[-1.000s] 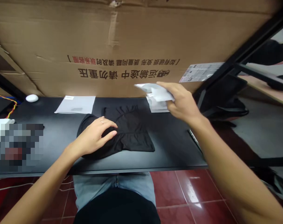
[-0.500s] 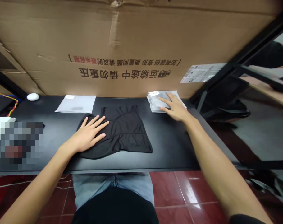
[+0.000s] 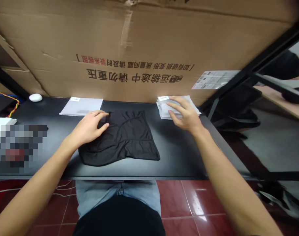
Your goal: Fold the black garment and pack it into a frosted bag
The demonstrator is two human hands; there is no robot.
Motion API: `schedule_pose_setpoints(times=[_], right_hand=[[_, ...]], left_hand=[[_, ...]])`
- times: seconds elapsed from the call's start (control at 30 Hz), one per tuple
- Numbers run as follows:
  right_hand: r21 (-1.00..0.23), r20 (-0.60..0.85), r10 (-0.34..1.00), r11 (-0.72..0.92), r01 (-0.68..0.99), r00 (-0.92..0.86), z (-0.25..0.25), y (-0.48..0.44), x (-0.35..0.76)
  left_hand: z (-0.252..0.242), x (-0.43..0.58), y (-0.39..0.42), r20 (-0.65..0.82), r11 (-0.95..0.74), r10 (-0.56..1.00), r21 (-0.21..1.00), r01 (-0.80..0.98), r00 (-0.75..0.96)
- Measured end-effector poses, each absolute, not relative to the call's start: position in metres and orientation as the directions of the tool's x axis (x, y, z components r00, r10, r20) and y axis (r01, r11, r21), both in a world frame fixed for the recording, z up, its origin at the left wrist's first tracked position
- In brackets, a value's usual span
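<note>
A thin black cloth garment (image 3: 129, 141) lies spread on the dark tabletop, wrinkled, with seams across it. Over its upper left part is my left hand (image 3: 90, 127), thumb and bent fingers apart; whether the fingertips press the cloth I cannot tell. To the right, a small stack of whitish plastic packets (image 3: 164, 113) with a white label sits against the cardboard. My right hand (image 3: 186, 114) rests over this stack with its fingers spread, gripping nothing. Another flat white packet (image 3: 84, 106) lies behind my left hand.
A large cardboard sheet (image 3: 144, 32) with printed characters stands along the table's back edge. At the far left are a white rounded object (image 3: 35, 97), a white box (image 3: 3, 122) and a blurred-out patch. Black frame bars (image 3: 240, 78) flank the right side.
My left hand has lifted from lying flat on the garment and shifted toward its back left, fingers now bent. My right hand stays over the packet stack, its fingers a little more curved.
</note>
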State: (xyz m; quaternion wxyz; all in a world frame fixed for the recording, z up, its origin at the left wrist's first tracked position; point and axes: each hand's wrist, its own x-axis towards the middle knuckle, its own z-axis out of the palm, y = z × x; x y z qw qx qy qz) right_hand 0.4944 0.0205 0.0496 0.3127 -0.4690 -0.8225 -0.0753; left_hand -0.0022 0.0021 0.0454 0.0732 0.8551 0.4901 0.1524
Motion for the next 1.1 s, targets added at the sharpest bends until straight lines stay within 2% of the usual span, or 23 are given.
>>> schedule_pose_setpoints(times=[0.07,0.13,0.2,0.3,0.47,0.67,0.8,0.93,1.1], right_hand=[[-0.233,0.608,0.669,0.665,0.71,-0.427,0.052,0.016,0.458],[-0.315,0.535,0.705,0.678,0.665,-0.466,0.048,0.019,0.425],[-0.381,0.398,0.808,0.576,0.723,-0.434,0.04,0.03,0.398],[-0.413,0.222,0.928,0.368,0.833,-0.3,0.026,0.055,0.378],[-0.439,0.129,0.963,0.269,0.857,-0.236,0.02,0.086,0.373],[-0.497,0.216,0.939,0.342,0.797,-0.268,0.036,0.07,0.379],[-0.524,0.341,0.874,0.482,0.702,-0.345,0.042,0.027,0.389],[-0.424,0.446,0.78,0.616,0.664,-0.439,0.034,-0.019,0.402],[-0.256,0.383,0.7,0.707,0.659,-0.603,0.025,-0.055,0.405]], left_hand=[[0.05,0.003,0.02,0.174,-0.497,0.868,0.273,0.824,0.466],[0.053,0.009,0.04,0.109,-0.468,0.884,0.249,0.848,0.456],[0.054,0.016,0.059,0.032,-0.417,0.907,0.23,0.88,0.421],[0.051,0.024,0.084,-0.032,-0.378,0.918,0.231,0.897,0.395],[0.048,0.029,0.102,-0.038,-0.409,0.901,0.26,0.875,0.432],[0.061,0.021,0.087,0.074,-0.48,0.874,0.287,0.829,0.48],[0.062,0.008,0.053,0.182,-0.574,0.815,0.384,0.723,0.55],[0.049,-0.005,0.011,0.196,-0.633,0.759,0.443,0.634,0.621],[0.036,-0.016,-0.026,0.195,-0.728,0.66,0.403,0.554,0.725]])
